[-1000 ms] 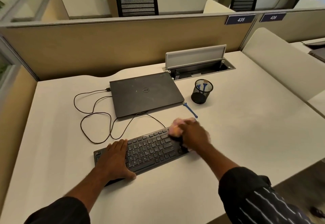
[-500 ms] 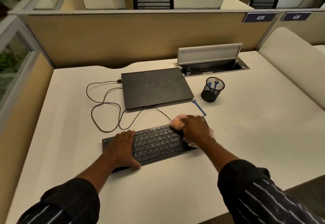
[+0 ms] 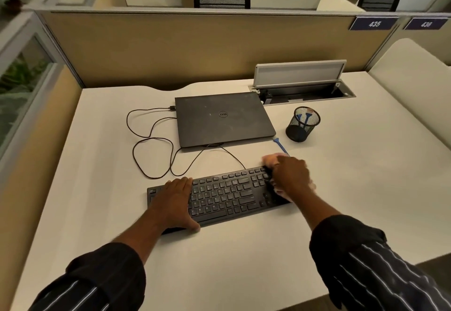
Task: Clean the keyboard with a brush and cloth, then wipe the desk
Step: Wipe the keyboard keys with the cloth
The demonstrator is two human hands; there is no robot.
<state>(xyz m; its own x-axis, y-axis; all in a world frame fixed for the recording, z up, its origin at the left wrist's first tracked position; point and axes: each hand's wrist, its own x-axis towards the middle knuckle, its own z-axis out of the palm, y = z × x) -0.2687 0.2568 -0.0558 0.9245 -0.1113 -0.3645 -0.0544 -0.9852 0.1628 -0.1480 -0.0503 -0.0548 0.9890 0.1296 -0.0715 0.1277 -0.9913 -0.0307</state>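
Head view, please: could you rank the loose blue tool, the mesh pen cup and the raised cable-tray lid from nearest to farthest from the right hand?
From the right hand, gripping a pink cloth:
1. Blue tool, lying just beyond it.
2. Mesh pen cup, farther back.
3. Cable-tray lid, at the far rear.

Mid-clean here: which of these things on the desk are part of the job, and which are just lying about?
In the job:
keyboard
pink cloth, held in the right hand
left hand, resting on the keyboard
blue tool, likely the brush
desk

Lying about:
closed laptop
black cable
mesh cup
open cable hatch
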